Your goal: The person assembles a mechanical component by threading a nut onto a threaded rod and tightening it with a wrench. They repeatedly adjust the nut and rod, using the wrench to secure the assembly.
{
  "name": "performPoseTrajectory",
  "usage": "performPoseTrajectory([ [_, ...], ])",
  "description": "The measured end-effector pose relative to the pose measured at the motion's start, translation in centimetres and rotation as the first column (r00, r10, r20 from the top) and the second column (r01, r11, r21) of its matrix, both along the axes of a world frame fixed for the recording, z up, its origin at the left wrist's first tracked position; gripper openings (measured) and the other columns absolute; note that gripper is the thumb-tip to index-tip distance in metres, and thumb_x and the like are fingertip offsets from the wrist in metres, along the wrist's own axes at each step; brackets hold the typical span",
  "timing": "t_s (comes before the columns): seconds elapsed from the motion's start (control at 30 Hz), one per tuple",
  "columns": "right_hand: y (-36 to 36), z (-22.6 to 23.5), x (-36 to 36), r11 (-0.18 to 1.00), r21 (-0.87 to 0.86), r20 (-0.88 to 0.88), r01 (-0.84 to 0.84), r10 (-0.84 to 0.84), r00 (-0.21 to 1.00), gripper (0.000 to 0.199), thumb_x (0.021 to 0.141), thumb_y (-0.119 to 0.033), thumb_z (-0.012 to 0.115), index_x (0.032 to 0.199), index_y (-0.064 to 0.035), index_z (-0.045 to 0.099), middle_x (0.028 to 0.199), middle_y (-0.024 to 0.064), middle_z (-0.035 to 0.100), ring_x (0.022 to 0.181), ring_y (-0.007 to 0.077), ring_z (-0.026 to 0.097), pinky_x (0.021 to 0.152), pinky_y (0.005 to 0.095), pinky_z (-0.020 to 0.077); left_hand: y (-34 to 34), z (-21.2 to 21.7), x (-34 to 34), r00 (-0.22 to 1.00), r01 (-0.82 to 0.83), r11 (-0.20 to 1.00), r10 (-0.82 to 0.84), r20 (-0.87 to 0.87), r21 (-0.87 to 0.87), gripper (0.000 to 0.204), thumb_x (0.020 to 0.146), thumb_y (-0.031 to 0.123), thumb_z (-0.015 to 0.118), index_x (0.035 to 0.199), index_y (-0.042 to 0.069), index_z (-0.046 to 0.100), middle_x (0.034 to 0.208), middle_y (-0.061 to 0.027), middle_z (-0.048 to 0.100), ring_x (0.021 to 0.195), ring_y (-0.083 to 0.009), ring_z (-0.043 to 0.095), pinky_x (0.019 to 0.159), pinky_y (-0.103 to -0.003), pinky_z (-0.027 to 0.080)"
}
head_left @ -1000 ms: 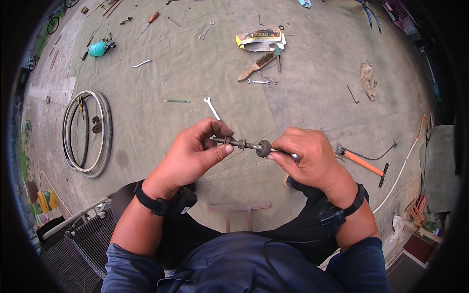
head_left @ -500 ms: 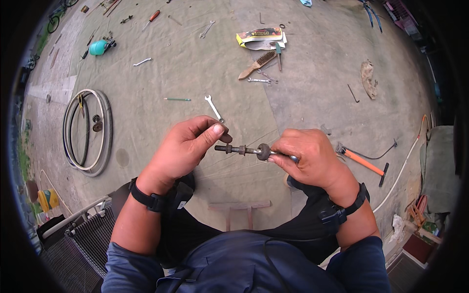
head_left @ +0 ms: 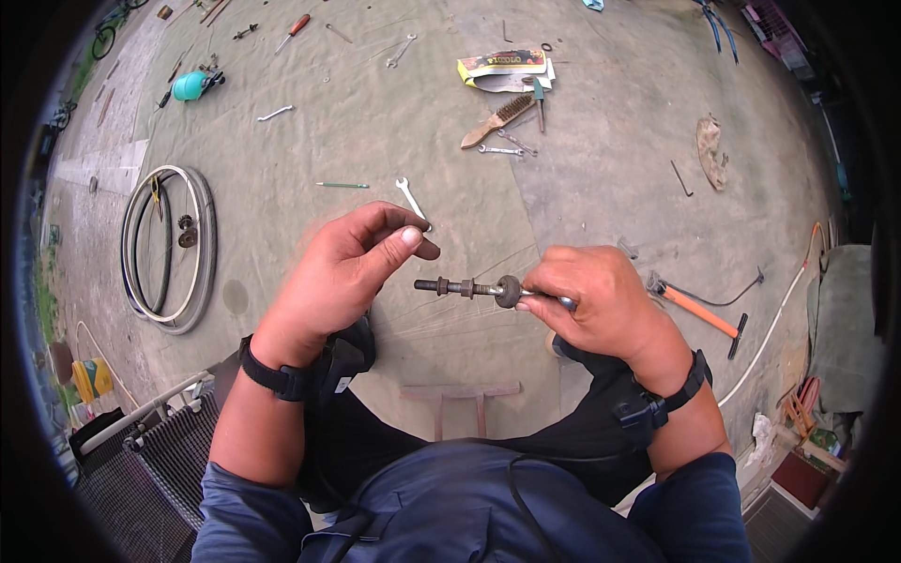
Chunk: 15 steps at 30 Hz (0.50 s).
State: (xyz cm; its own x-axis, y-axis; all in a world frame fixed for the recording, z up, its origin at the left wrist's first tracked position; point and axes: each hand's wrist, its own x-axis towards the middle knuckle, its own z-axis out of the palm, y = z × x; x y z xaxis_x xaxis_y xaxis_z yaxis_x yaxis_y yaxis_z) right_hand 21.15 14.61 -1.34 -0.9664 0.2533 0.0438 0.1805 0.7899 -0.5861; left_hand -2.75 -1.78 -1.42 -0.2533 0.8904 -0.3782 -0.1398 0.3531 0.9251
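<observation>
My right hand (head_left: 596, 298) grips a bicycle wheel axle (head_left: 481, 289), a threaded rod lying level with its free end toward the left. Rusty nuts (head_left: 443, 285) sit along the thread, and a round, dirty bearing cone (head_left: 508, 291) is close to my fingertips. A shiny metal end (head_left: 567, 303) shows under that hand; its kind is hidden. Up and left of the rod's free end, apart from it, is my left hand (head_left: 361, 258). Its thumb and fingers are drawn together; what lies between them, if anything, is hidden. Beyond its fingertips a combination wrench (head_left: 409, 197) rests on the ground sheet.
A wheel rim with tyre (head_left: 131, 253) lies at left, beside a green pencil (head_left: 343, 185). Farther off are a wire brush (head_left: 497, 122), small wrenches (head_left: 501, 150) and a screwdriver (head_left: 298, 25). An orange hand pump (head_left: 699, 311) is at right, a small stool (head_left: 460, 389) between my legs.
My left hand has risen slightly and drawn away from the axle's free end. The axle stays nearly in place in my right hand.
</observation>
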Motion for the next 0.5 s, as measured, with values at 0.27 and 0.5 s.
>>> performPoseTrajectory([
  [0.27,0.1,-0.2,-0.2,0.999,-0.027,-0.079,-0.032,0.029,0.996,0.013,0.08,-0.016,0.08,0.084,-0.0083,0.07,0.068,0.0055,0.056,0.06,0.0259,0.057,0.053,0.0382,0.0427,-0.2,-0.8,0.2,0.995,0.039,0.999,-0.037,-0.096,0.022,0.033,0.105,0.023,0.062,0.121,-0.006,0.061,0.101,-0.0109,0.074,0.095,-0.0155,0.068,0.089,-0.032,0.053],
  [0.5,-0.1,0.2,0.0,1.0,-0.028,0.007,-0.011,0.011,1.0,0.012,0.08,-0.02,0.078,0.084,-0.0127,0.069,0.075,0.0047,0.06,0.069,0.029,0.063,0.059,0.0413,0.0492,0.2,0.5,0.1,0.997,0.044,0.998,-0.047,-0.067,-0.055,0.036,0.104,0.028,0.062,0.119,-0.004,0.064,0.098,-0.0088,0.074,0.097,-0.0148,0.067,0.088,-0.03,0.053],
])
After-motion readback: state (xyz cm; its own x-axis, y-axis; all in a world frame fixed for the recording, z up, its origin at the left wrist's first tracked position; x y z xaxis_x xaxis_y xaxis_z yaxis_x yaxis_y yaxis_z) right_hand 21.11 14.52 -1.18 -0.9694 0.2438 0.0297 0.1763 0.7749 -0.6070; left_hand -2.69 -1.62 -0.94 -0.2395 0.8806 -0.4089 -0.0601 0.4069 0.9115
